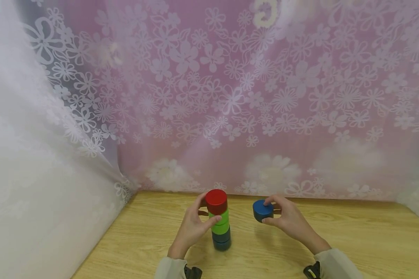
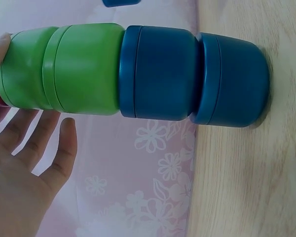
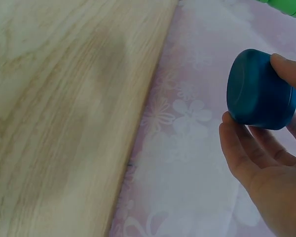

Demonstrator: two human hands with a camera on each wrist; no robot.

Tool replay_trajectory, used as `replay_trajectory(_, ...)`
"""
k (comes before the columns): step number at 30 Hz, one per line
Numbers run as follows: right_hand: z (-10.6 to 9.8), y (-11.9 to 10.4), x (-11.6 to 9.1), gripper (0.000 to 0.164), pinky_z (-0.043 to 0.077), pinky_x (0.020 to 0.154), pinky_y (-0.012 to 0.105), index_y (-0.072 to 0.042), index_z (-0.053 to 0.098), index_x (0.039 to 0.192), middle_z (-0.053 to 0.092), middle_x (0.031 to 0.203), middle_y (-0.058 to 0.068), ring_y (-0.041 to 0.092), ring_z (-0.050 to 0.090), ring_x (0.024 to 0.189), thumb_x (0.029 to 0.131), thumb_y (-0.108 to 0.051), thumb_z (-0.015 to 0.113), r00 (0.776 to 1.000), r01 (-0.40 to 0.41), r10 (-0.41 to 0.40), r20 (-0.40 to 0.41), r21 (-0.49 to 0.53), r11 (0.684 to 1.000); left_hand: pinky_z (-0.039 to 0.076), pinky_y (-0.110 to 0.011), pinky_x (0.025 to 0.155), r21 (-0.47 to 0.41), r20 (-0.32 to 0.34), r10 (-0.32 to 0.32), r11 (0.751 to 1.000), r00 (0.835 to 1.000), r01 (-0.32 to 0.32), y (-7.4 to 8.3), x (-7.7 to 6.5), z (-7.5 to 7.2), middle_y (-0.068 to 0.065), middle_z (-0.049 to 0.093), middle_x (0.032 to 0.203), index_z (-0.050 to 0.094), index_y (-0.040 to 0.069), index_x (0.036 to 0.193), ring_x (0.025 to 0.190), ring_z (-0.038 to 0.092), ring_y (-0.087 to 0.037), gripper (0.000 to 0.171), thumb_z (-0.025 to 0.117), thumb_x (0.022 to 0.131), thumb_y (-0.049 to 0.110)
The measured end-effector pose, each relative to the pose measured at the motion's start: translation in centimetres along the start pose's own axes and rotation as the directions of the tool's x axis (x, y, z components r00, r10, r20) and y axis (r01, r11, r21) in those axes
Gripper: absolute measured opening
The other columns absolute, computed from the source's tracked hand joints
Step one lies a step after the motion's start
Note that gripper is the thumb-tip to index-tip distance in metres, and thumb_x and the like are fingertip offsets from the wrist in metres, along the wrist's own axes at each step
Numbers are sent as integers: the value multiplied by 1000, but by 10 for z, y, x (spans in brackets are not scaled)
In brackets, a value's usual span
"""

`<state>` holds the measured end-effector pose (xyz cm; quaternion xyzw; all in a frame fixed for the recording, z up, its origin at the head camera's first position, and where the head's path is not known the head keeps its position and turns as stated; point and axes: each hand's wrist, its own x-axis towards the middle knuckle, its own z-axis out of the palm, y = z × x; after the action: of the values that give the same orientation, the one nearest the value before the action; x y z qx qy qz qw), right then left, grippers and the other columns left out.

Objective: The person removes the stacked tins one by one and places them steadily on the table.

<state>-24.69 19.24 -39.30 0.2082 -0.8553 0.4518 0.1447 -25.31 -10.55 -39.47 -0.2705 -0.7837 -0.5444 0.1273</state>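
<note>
A: From the head view, how far along does it look?

B: Mostly built, if stacking is the work. The stack (image 1: 220, 229) stands upright on the bench (image 1: 143, 232), in from the far edge: blue tins (image 1: 221, 236) at the bottom, green tins (image 1: 223, 219) above, the red tin (image 1: 216, 198) on top. One loose tin (image 1: 261, 209), also blue, is off it.

A: And the hands?

B: The left hand (image 1: 193, 224) curls about the stack's upper part, thumb on green, fingers reaching behind red. The right hand (image 1: 290, 217) pinches the loose tin, apart from the stack and on the side of the bench's right edge.

A: Left wrist view?

B: Two blue, two green and a little red, touching end to end, with the lowest on the bench. The thumb lies near the red-green join; one finger spreads clear below. A sliver of the loose tin shows.

A: Right wrist view?

B: The loose tin sits between thumb and fingers, raised off the bench. A bit of the stack's green peeks in. I'd judge that tin is all that's left; no other stray one shows.
</note>
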Motion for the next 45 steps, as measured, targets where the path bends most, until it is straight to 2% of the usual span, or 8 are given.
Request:
replay_trajectory(9, 0, 10, 0, 39, 57, 82, 53, -3, 61, 102, 64, 113, 21, 37, 68, 95, 75, 0, 89, 999, -24, 24, 41, 6, 1000, 55, -53, 86, 6, -6, 16, 1000, 1000, -16, -2, 1, -1, -8, 66, 126, 48, 6, 147, 112, 61, -29, 67, 81, 89, 14)
replay_trajectory(14, 1, 17, 0, 38, 59, 77, 48, -3, 61, 100, 64, 112, 21, 35, 69, 93, 74, 0, 88, 997, -24, 23, 74, 9, 1000, 54, -55, 87, -8, -1, 9, 1000, 1000, -9, -2, 2, -1, -5, 66, 127, 47, 8, 148, 113, 61, -28, 69, 81, 88, 14)
replay_trajectory(22, 5, 31, 1, 37, 60, 74, 42, -5, 61, 98, 64, 105, 14, 33, 69, 90, 74, -1, 88, 993, 5, -4, 122, -13, 1000, 54, -53, 87, -19, -5, 11, 1000, 1000, -11, -1, 3, -2, -4, 66, 127, 46, 7, 148, 113, 61, -28, 70, 81, 88, 13)
replay_trajectory(27, 7, 39, 1, 37, 59, 70, 40, -3, 60, 97, 64, 105, 15, 29, 69, 86, 73, -1, 88, 986, 16, -14, 165, -10, 1000, 54, -53, 87, -23, -5, 16, 1000, 1000, -16, 0, 3, -2, -4, 66, 127, 47, 7, 148, 113, 61, -27, 69, 81, 88, 13)
replay_trajectory(34, 12, 45, -1, 38, 52, 67, 29, -6, 57, 94, 61, 102, 11, 19, 60, 79, 73, -1, 88, 970, -31, 38, 242, -33, 999, 55, -43, 86, -15, -4, 11, 1000, 1000, -11, -1, 3, -1, -4, 66, 126, 48, 8, 147, 112, 61, -27, 68, 81, 88, 13)
replay_trajectory(36, 13, 48, -1, 38, 53, 66, 30, -5, 55, 93, 60, 102, 12, 19, 60, 79, 73, 1, 87, 963, -31, 32, 269, -11, 999, 55, -42, 86, -12, -3, 7, 1000, 1000, -7, -2, 2, -1, -4, 66, 126, 48, 8, 147, 112, 61, -27, 69, 81, 88, 13)
replay_trajectory(40, 15, 51, -4, 38, 55, 67, 33, -4, 54, 92, 61, 104, 13, 22, 64, 84, 73, 3, 86, 954, -54, 54, 296, -6, 999, 55, -48, 87, -5, 0, 1, 1000, 1000, -1, -3, -1, 0, -4, 65, 127, 48, 9, 147, 113, 60, -28, 68, 81, 88, 13)
replay_trajectory(45, 19, 49, -6, 39, 59, 71, 38, -5, 54, 91, 62, 109, 18, 37, 67, 93, 72, 4, 87, 955, -57, 59, 289, -16, 998, 54, -51, 88, -9, -1, 5, 1000, 1000, -5, -3, -2, 1, -3, 65, 128, 49, 9, 146, 113, 60, -27, 68, 82, 88, 14)
